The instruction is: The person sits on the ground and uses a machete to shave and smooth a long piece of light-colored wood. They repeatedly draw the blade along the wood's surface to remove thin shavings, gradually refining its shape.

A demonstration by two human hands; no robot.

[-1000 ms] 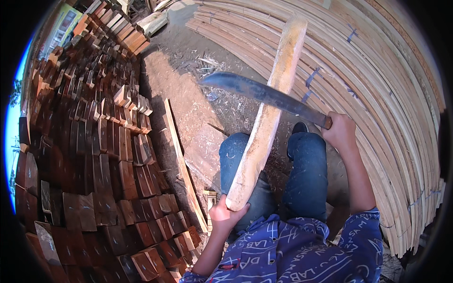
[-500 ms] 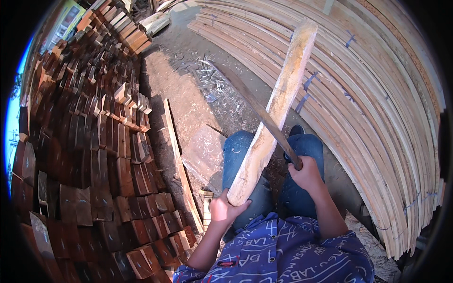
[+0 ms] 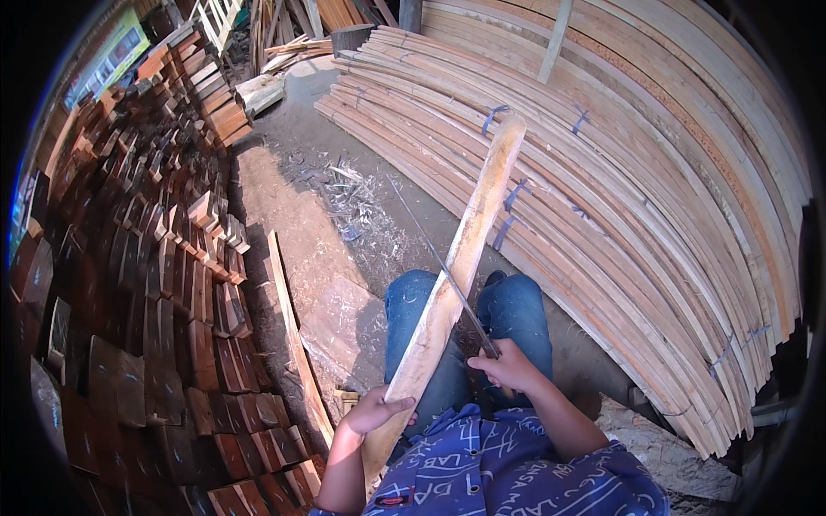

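A long, pale wooden board with rough, hewn faces slants over my lap, its far end raised ahead of me. My left hand is closed round the board's near part, whose end reaches down beside my shirt. A machete with a long, thin blade is gripped by its handle in my right hand, above my right thigh. The blade crosses the board near its middle, seen almost edge-on, pointing ahead and to the left. Whether the blade touches the wood, I cannot tell.
Stacked dark timber blocks rise along the left. Long bundled strips of wood, tied with bluish bands, curve along the right. Wood shavings and a flat slab lie on the ground ahead. A narrow strip lies beside the blocks.
The board has slid back toward my body, and my left hand now holds it in from its near end. The machete has turned from showing its flat to nearly edge-on. My view has tilted up.
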